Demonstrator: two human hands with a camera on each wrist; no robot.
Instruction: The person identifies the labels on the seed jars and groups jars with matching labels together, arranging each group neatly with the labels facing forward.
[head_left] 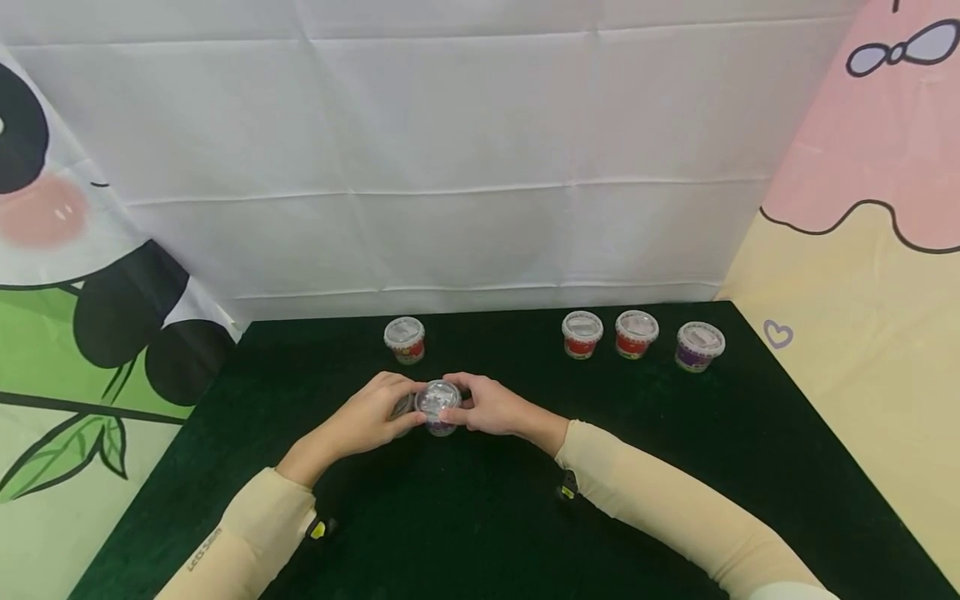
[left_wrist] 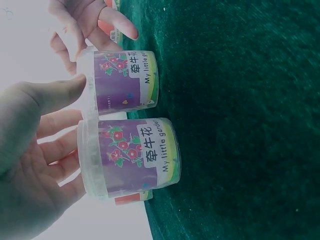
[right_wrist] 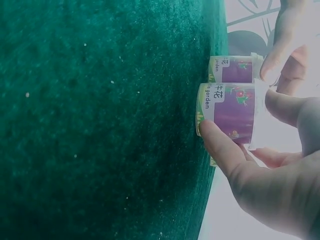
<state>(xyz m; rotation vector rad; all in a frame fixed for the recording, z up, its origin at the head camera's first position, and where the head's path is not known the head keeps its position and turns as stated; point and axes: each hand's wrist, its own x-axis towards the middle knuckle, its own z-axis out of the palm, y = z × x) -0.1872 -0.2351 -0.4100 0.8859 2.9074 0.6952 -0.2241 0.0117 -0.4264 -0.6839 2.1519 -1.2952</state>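
Two small plastic tubs with clear lids and purple flower labels stand side by side near the middle of the table. My left hand [head_left: 375, 417] curls round the left tub [left_wrist: 135, 157], its fingers behind the lid and the thumb reaching toward the other tub. The right tub [head_left: 438, 404] is held by my right hand [head_left: 487, 406], with the thumb in front and fingers behind. In the right wrist view, one finger lies low on the purple label [right_wrist: 230, 117]. From the head view, the left tub is largely hidden by my left hand.
Behind my hands stands a red-labelled tub [head_left: 406, 340]. At the back right are two more red tubs [head_left: 582, 335] [head_left: 636, 335] and a purple one [head_left: 698, 347]. Dark green cloth [head_left: 480, 517] covers the table. A white curtain [head_left: 465, 242] hangs along its back edge.
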